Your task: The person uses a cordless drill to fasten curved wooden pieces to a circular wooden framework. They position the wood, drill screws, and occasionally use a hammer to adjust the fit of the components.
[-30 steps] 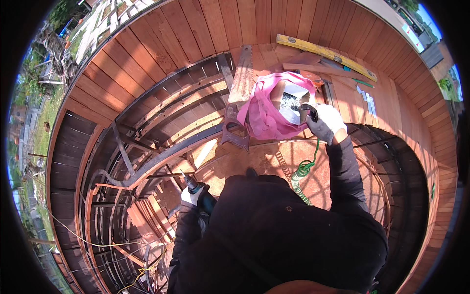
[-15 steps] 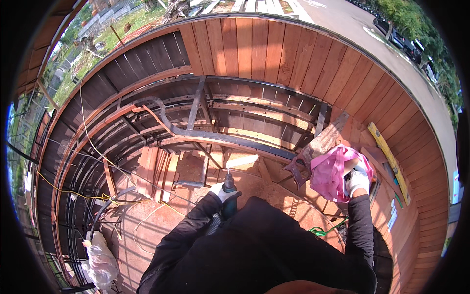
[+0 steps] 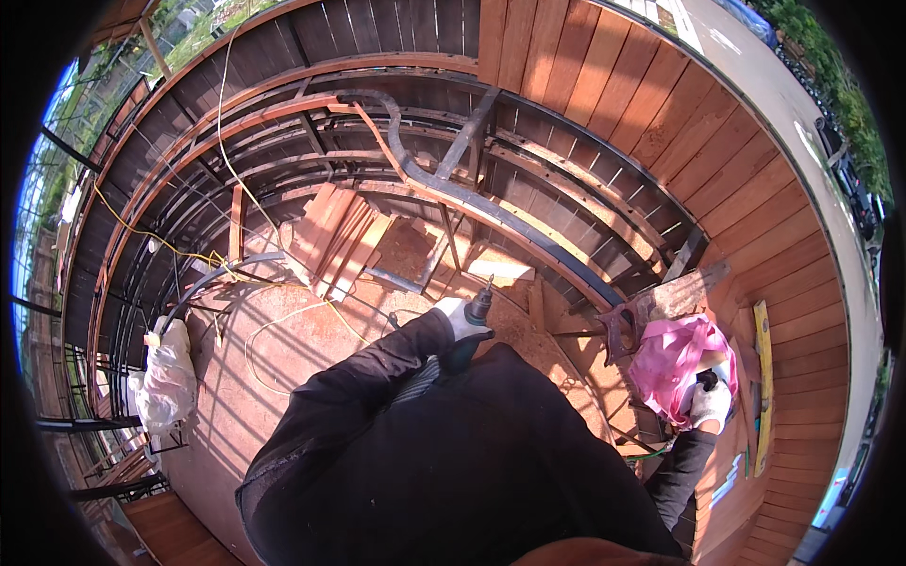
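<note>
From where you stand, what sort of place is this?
It looks like an open-air building site: reddish boards cover only part of the curved dark framing, planks lie in a pile, and the left hand holds a power drill.

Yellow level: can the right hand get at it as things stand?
Probably yes: the yellow level lies just to the right of the right hand, and its top looks uncovered. The dark object that hand seems to hold may hinder a grip, though.

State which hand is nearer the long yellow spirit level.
Right: the right hand is just left of the level; the left hand is much farther left.
</note>
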Demonstrator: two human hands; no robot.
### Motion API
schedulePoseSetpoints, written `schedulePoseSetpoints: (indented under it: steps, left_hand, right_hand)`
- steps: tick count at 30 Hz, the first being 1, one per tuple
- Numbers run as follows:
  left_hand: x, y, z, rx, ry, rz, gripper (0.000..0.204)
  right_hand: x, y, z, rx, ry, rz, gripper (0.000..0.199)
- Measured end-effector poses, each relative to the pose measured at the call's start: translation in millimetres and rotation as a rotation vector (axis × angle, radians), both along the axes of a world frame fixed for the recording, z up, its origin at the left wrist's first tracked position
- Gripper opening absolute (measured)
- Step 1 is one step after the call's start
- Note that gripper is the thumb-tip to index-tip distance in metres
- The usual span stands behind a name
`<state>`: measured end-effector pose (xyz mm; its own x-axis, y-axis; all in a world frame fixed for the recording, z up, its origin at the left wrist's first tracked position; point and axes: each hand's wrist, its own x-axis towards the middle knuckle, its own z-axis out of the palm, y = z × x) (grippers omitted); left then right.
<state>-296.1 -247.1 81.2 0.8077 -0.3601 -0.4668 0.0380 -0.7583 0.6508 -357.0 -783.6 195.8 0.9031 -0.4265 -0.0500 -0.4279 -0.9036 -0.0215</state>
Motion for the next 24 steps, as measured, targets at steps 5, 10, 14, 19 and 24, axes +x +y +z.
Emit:
schedulePoseSetpoints:
  steps: [5,10,14,19,24]
  left_hand:
    - [-9,11,3,-0.094,-0.045,0.08,0.046]
    - [-14,24,18,-0.207,-0.04,0.148,0.04]
    - [-19,34,14,-0.19,-0.096,0.142,0.031]
    - [-31,34,27,-0.282,-0.035,0.263,0.027]
    - [-25,39,11,-0.319,-0.08,0.152,0.025]
  right_hand:
    - [-8,-12,8,0.121,-0.228,0.016,0.023]
    - [-4,-6,30,0.134,-0.244,-0.109,0.026]
    - [-10,-30,11,0.137,-0.15,-0.017,0.024]
    - [-11,-16,5,0.104,-0.27,0.012,0.023]
    - [-32,-21,-9,0.976,-0.537,-0.12,0.024]
